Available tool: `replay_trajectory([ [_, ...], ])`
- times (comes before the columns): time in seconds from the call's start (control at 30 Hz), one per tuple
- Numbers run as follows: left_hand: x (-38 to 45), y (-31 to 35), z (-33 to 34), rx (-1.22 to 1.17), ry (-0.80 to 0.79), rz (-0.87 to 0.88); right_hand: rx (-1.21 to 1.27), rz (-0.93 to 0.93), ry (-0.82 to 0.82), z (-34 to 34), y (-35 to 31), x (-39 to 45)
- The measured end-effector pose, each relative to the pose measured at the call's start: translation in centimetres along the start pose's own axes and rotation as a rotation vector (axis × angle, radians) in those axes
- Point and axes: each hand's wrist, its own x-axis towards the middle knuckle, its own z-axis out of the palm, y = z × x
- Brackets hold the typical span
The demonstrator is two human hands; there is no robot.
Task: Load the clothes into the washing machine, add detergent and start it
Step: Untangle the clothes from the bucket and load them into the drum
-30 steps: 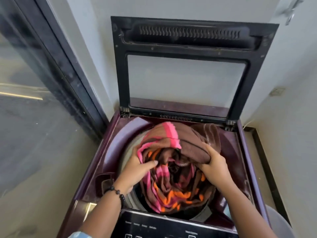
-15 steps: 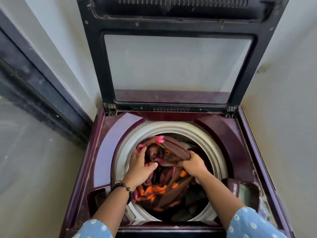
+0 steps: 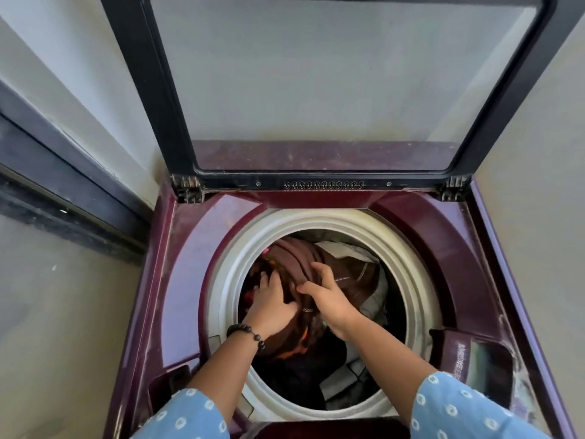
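A maroon top-load washing machine (image 3: 186,267) stands with its glass lid (image 3: 148,90) raised upright. Inside the white drum rim (image 3: 226,264) lies a brown cloth with pink and orange stripes (image 3: 294,255), on top of other dark and pale garments (image 3: 345,248). Both of my hands are down in the drum. My left hand (image 3: 270,301), with a bead bracelet at the wrist, presses its spread fingers on the cloth's left side. Beside it, my right hand (image 3: 329,299) curls its fingers and thumb round a fold of the brown cloth.
A dark compartment (image 3: 474,362) sits in the machine's top at the front right, and a recess (image 3: 177,378) at the front left. Walls stand close behind and to the right. A dark door frame (image 3: 72,198) runs along the left.
The striped brown cloth has gone from above the drum opening down into the drum. Both hands have followed it down, and my head has come closer over the machine.
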Motion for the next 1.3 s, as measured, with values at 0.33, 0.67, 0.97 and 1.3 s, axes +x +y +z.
replay_trajectory([
  [0.33, 1.0, 0.3, 0.0, -0.062, -0.009, 0.009, -0.967, -0.062, -0.075, 0.6, 1.1, 3.2],
  [0.67, 1.0, 0.0, 0.8, 0.085, -0.115, 0.018, -1.268, 0.023, -0.056, -0.8, 0.4, 5.6],
  [0.97, 0.0, -0.1, 0.5, 0.307, -0.053, 0.03, -1.095, -0.161, 0.077, -1.5, 0.9, 0.7],
  [1.3, -5.3, 2.2, 1.5, 0.692, 0.288, 0.244, -1.321, -0.323, 0.234, -1.7, -0.3, -5.7],
])
